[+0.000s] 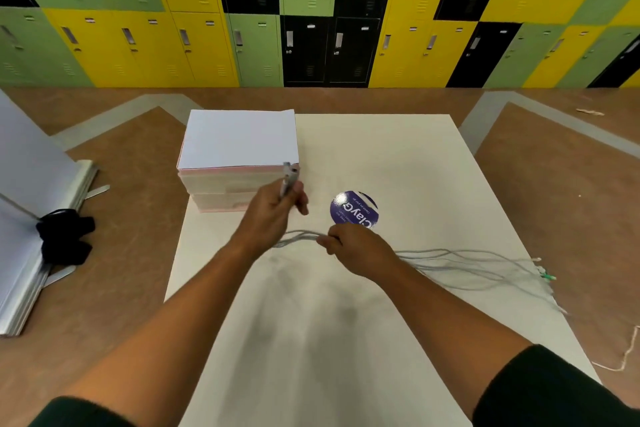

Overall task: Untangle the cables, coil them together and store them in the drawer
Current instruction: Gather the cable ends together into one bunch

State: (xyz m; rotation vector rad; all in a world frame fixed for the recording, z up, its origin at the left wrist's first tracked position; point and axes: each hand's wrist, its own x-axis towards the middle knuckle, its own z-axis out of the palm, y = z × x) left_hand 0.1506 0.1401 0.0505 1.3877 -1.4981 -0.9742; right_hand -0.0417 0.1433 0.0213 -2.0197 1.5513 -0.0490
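Status: coiling stage, early. The cables (450,262) look mostly untangled to you now: they run as loose, roughly parallel grey strands rather than a knot. No finished coil is visible, and nothing is stored yet.

Left to right:

- Far left, on the floor: leaning white boards (31,191) with a black cloth (64,236) bunched at their edge. Well apart from the work; no interference.
- Back left of the surface (346,340): a white and pink drawer box (239,163). The drawers look closed from here, so one has to be opened before storing. That is a judgement; the front is partly hidden by your hand.
- Your left hand (273,215) is raised just in front of the box, its grip closed on the plug ends (289,180), which stick up above the fingers.
- A short run of strands bridges to your right hand (360,250), whose grip is pinched shut around the bundle.
- Just behind the right hand: a round purple sticker (354,210) lying flat on the surface. No obstacle.
- Right of the hand, the strands fan out across the surface; the far plugs (545,274) reach its right edge and may be hanging off. They could snag there as you draw the length in.
- Floor, far right: stray string (623,354). Unrelated.

Remaining: wind the length, open the drawer, place the coil, close.
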